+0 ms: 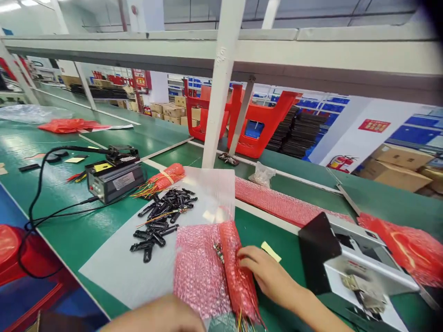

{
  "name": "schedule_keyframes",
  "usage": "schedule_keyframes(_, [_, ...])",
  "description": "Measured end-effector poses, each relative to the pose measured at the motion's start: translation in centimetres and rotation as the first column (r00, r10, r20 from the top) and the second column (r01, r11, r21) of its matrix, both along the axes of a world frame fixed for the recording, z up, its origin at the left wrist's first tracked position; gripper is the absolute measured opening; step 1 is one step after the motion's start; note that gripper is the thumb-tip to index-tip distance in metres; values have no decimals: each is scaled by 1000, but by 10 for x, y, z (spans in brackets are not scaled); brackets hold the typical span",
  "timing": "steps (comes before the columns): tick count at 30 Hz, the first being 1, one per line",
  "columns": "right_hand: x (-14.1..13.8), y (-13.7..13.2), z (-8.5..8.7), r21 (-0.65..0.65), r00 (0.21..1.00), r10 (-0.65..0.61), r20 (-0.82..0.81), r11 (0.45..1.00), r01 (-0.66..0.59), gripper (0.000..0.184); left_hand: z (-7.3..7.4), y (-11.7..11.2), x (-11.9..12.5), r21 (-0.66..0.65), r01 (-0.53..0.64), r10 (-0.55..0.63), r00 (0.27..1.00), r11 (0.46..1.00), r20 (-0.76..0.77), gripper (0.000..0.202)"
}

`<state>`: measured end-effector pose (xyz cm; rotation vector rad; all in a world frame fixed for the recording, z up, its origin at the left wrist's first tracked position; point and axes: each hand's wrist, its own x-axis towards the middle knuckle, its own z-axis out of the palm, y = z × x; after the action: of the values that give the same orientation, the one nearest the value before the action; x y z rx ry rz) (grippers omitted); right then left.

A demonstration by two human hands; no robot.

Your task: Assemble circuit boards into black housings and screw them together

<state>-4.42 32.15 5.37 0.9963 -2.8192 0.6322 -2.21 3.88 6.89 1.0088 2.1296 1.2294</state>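
A sheet of pink bubble wrap (pixel 199 267) lies spread near the front of the bench, and its right side is a thick red bubble wrap roll (pixel 236 272). Coloured wire ends stick out of the roll's near end. A small wired circuit board (pixel 218 252) lies along the roll's left side. My right hand (pixel 265 274) is on the roll's right side, fingers bent and pressed against the wrap. At the bottom edge my left hand (pixel 161 318) is blurred near the sheet's lower left corner, its fingers hidden. Left of the sheet, several small black parts (pixel 162 216) are heaped on a white foam sheet (pixel 121 272).
A grey power box (pixel 116 182) with a black cable stands left, beside a banded wire bundle (pixel 169 177). A black-and-white metal device (pixel 360 263) stands right, near red bubble wrap (pixel 408 244). A white post (pixel 221 87) rises behind the foam sheet, under a shelf (pixel 138 46).
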Motion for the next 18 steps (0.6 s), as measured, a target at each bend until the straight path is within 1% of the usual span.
schedule_keyframes(1, [0, -1, 5, -26, 995, -90, 29, 996, 91, 27, 0, -12, -14, -37, -78, 78, 997, 996, -15, 30])
schedule_keyframes(2, [-2, -5, 9, -40, 978, -197, 66, 979, 200, 24, -3, -21, -28, -97, -212, 208, 977, 973, -45, 33])
schedule_keyframes(3, [-4, -10, 12, -34, 946, -304, 114, 950, 309, 30, -7, -27, -42, -174, -427, 405, 902, 887, -146, 33])
schedule_keyframes(4, [-8, -17, 13, -4, 905, -390, 171, 918, 396, 47, -13, -29, -54, -231, -532, 483, 843, 814, -237, 37])
schedule_keyframes(5, [-11, -24, 13, 34, 867, -441, 232, 895, 446, 63, -20, -28, -64, -252, -563, 497, 821, 787, -283, 46])
schedule_keyframes(6, [-15, -31, 11, 61, 839, -459, 291, 884, 463, 74, -27, -25, -72, -258, -578, 505, 810, 774, -298, 54])
schedule_keyframes(7, [-19, -36, 8, 68, 823, -456, 338, 884, 462, 77, -33, -21, -76, -263, -581, 503, 806, 770, -312, 60])
schedule_keyframes(9, [-27, -40, 1, 34, 808, -422, 411, 893, 449, 73, -41, -10, -78, -268, -559, 482, 822, 785, -304, 62])
schedule_keyframes(10, [-31, -38, 0, 3, 801, -405, 440, 893, 450, 72, -40, -6, -77, -268, -544, 468, 832, 795, -299, 59])
schedule_keyframes(11, [-34, -35, 1, -32, 791, -390, 472, 889, 457, 72, -37, -2, -76, -264, -527, 453, 842, 808, -293, 56])
schedule_keyframes(12, [-37, -29, 4, -71, 777, -374, 507, 880, 470, 71, -31, 1, -74, -251, -512, 440, 850, 822, -291, 52])
schedule_keyframes(13, [-39, -22, 10, -114, 762, -355, 541, 867, 485, 70, -22, 5, -74, -226, -501, 431, 853, 836, -296, 49])
schedule_keyframes(14, [-41, -14, 19, -160, 750, -333, 572, 851, 500, 68, -10, 8, -76, -189, -491, 422, 852, 851, -310, 47])
schedule_keyframes(16, [-45, 4, 43, -258, 741, -284, 609, 812, 523, 63, 23, 18, -86, -88, -475, 415, 832, 875, -369, 43])
schedule_keyframes(18, [-50, 23, 71, -349, 753, -254, 607, 767, 539, 60, 63, 37, -105, -11, -450, 390, 787, 893, -478, 40])
